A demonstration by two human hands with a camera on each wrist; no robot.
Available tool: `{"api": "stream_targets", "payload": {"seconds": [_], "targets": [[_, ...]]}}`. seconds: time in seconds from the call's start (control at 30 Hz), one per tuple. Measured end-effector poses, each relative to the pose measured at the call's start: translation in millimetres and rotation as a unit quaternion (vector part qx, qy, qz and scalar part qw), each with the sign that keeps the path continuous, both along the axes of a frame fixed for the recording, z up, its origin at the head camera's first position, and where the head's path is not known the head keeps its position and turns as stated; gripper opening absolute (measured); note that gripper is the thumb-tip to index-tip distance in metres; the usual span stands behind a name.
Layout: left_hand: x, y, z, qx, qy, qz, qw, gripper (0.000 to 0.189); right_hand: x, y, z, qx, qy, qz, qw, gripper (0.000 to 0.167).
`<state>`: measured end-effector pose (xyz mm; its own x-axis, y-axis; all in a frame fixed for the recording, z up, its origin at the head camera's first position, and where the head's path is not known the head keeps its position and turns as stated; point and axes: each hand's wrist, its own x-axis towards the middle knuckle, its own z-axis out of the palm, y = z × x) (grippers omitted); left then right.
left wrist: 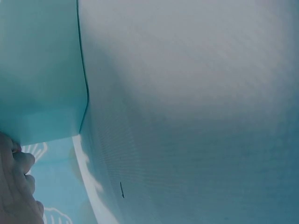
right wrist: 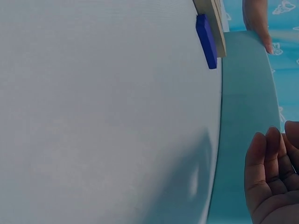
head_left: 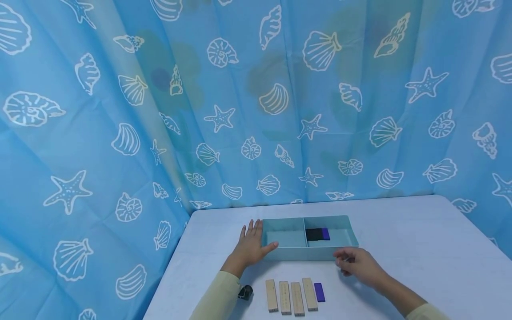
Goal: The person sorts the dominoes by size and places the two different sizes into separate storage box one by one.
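Head view: a shell-print curtain (head_left: pixel 256 120) is hanging behind the white-covered counter (head_left: pixel 420 249); the left hand (head_left: pixel 252 246) is spreading against the left end of a two-compartment box (head_left: pixel 308 254), the right hand (head_left: pixel 360 264) is hanging loosely bent by its near right corner. Left wrist: fingers (left wrist: pixel 23 162) are showing beside the box. Right wrist: relaxed fingers are curving near its wall

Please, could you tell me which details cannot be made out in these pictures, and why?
Head view: the full shape of the black object; the left sleeve hides part of it.
Head view: any writing on the wooden blocks; too small to read.
Head view: whether the black part and purple part inside the tray are one thing; too small.
Right wrist view: the rest of the wooden blocks; cut off by the top edge.
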<state>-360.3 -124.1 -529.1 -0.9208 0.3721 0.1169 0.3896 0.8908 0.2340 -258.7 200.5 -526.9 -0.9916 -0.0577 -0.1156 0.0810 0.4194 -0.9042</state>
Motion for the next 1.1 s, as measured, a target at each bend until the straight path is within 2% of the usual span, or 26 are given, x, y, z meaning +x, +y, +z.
{"api": "stream_targets", "payload": {"seconds": [0.1,0.37,0.6,1.0,1.1], "targets": [[0.1,0.0,0.6,0.001,0.0,-0.001,1.0,0.095,1.3,-3.0,-1.0,0.001,-0.007,-0.005,1.0,0.025],[-0.1,0.3,-0.9,0.001,0.003,-0.001,1.0,0.096,3.0,-6.7,-7.4,0.001,-0.008,0.013,0.9999,0.027],[-1.1,0.5,-1.9,0.001,0.002,0.002,1.0,0.096,4.8,-7.4,-18.7,0.0,-0.001,0.058,0.9983,0.03],[-1.5,0.1,-2.9,-0.002,0.002,0.003,1.0,0.098,8.2,-10.4,-22.5,0.009,-0.018,0.077,0.9968,0.037],[-0.8,0.0,-2.5,-0.002,0.004,0.003,1.0,0.098,8.0,-14.3,-22.0,0.036,-0.023,0.072,0.9965,0.039]]}}
